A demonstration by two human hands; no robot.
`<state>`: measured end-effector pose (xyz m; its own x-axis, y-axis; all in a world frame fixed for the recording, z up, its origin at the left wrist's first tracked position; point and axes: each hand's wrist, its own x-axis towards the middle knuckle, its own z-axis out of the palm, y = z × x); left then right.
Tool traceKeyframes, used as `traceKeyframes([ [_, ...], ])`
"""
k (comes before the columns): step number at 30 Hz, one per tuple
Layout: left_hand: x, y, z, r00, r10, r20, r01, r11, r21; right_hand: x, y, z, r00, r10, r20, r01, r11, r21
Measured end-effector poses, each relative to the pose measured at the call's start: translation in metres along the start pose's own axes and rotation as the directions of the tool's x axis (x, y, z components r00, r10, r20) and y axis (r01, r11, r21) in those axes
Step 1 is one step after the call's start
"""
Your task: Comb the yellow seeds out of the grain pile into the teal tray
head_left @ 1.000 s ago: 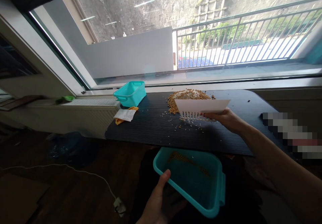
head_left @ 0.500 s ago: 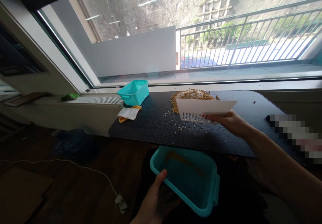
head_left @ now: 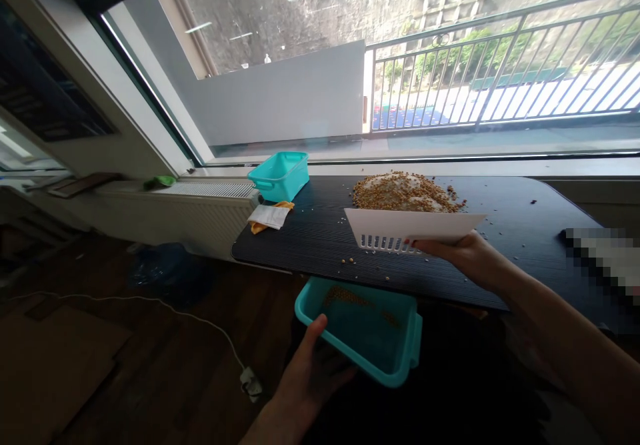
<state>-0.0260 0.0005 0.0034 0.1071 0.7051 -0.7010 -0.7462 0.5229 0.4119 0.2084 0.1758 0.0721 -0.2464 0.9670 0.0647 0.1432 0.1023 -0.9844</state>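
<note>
Just beyond the right hand's [head_left: 470, 253] grip on the white scoop [head_left: 400, 221], the grain pile [head_left: 400, 191] blocks passage; nearer the body hangs the teal tub [head_left: 383, 355]; leftward, open tabletop [head_left: 317, 241] reaches the white-and-orange bundle [head_left: 270, 217].

The pale slotted scoop [head_left: 415, 226] hides the near edge of the grain pile [head_left: 400, 190], and part of the right hand [head_left: 465, 255] is out of sight behind it. The left hand [head_left: 306, 368] has its fingers in deep shadow against the teal tub [head_left: 350, 353], whose grains [head_left: 345, 294] are too dim to identify. Pixelation masks an object [head_left: 603, 255] cut off by the right edge.
</note>
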Motion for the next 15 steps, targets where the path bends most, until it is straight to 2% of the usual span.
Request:
traceKeyframes([
  [7, 0.0, 0.007, -0.006, 0.999, 0.007, -0.035, -0.008, 1.0, -0.024, 0.021, 0.005, 0.044, 0.989, -0.063, 0.135, 0.064, 0.998, -0.006],
  [12, 0.001, 0.014, -0.009, 0.999, 0.024, -0.023, -0.024, 1.0, -0.018, 0.014, 0.002, 0.052, 0.974, -0.065, 0.218, 0.075, 0.996, -0.04],
  [15, 0.002, 0.014, -0.009, 0.999, 0.026, -0.027, -0.026, 1.0, -0.003, 0.007, -0.009, 0.048, 0.976, -0.086, 0.199, 0.1, 0.993, -0.06],
])
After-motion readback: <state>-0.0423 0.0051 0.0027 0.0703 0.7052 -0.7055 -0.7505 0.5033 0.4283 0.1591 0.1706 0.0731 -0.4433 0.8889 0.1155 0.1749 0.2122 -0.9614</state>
